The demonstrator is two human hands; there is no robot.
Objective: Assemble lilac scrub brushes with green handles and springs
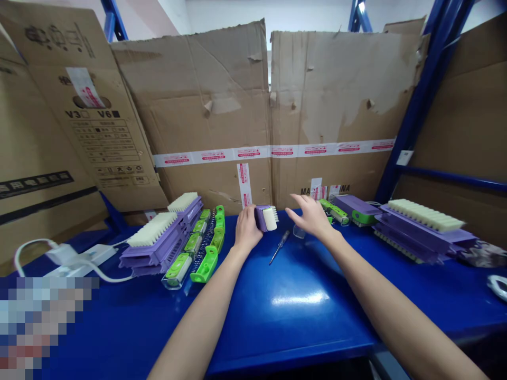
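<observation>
Many purple brushes (158, 240) with soft cream bristles are piled at the left of our shiny blue table (301, 306). Next lie smooth green clips (204, 258). We wrap our left hand (247, 229) around a small purple brush (266, 217), mid-table near the cardboard wall (222, 116). A thin screwdriver (279, 247) lies just beside. Our right hand (312, 216) is spread wide, holding nothing. More long brushes (420, 229) are stacked at the right.

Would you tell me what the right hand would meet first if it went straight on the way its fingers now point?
Probably the small purple brush held in the left hand: the open right hand points leftward at it, though depth is hard to judge.
</observation>
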